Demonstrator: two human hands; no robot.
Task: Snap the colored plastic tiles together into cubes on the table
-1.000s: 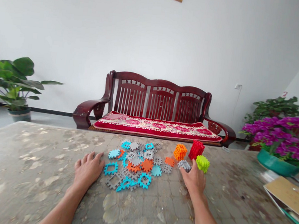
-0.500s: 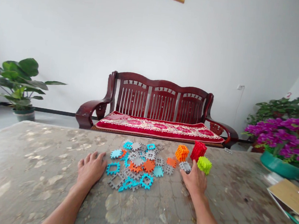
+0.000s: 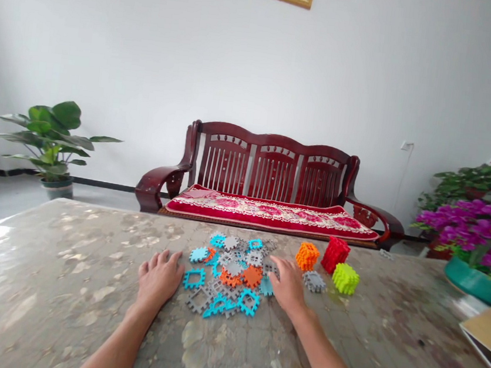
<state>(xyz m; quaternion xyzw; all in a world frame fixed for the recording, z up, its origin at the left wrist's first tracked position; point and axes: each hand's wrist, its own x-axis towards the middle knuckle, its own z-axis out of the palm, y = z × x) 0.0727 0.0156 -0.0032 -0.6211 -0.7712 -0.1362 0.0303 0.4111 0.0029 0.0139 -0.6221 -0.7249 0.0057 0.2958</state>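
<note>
My left hand (image 3: 159, 277) lies flat on the table, fingers stretched, just left of a heap of toothed plastic building pieces. Nearest to it is a blue frame-shaped piece (image 3: 194, 278). My right hand (image 3: 289, 286) is over the heap's right edge, thumb and fingers apart, close to a grey lattice piece (image 3: 268, 267) and a light-blue piece (image 3: 266, 287). Whatever lies under its palm is hidden. Orange pieces (image 3: 252, 276) sit mid-heap. To the right stand an orange stack (image 3: 307, 256), a red stack (image 3: 335, 254), a lime-green stack (image 3: 345, 278) and a low grey stack (image 3: 314, 281).
The table (image 3: 96, 285) has a patterned, shiny cover. At its right are a teal pot (image 3: 478, 282) of purple flowers and a tan notebook (image 3: 490, 333). Beyond the table stands a wooden bench (image 3: 274, 169) with a red cushion; a potted plant (image 3: 60, 151) is at left.
My right hand has moved left from the grey stack to the heap's right edge, covering an orange piece seen there before. My left hand stays on the table. The view has shifted slightly.
</note>
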